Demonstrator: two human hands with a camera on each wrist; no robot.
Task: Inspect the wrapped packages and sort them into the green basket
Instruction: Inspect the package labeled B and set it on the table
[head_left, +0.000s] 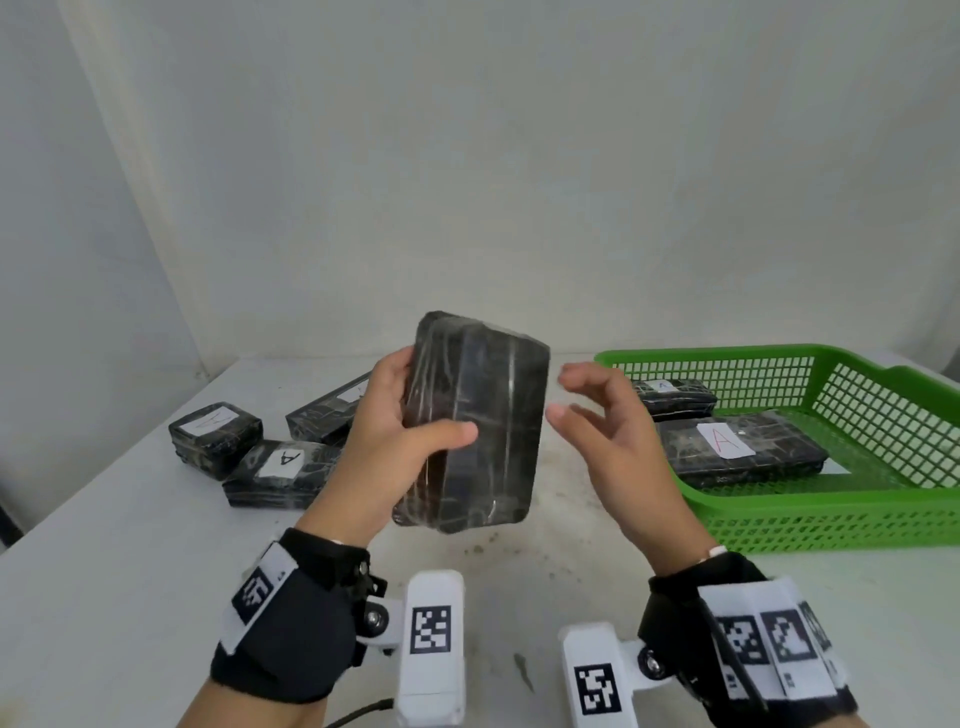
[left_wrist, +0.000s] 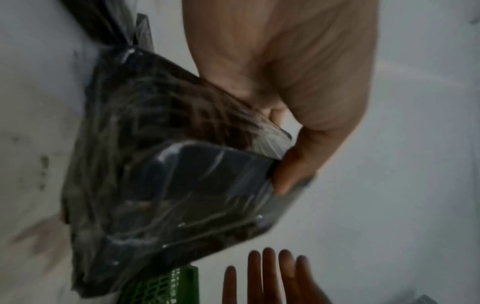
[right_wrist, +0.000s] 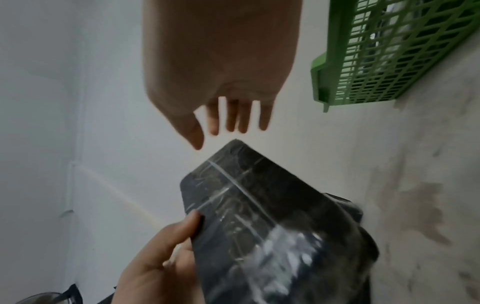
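Wrapped package (head_left: 470, 426) held upright, above table (head_left: 104, 545), by left hand (head_left: 387, 431) grip alone; right hand (head_left: 605, 431) spread wide, empty, beside it; slick film: slip risked before green basket (head_left: 831, 512) reached

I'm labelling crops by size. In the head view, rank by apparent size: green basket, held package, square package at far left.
1. green basket
2. held package, though it is nearer the camera, so it looks enlarged
3. square package

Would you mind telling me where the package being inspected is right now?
In the head view, the package is centre frame, held above the table by the left hand, left of the green basket.
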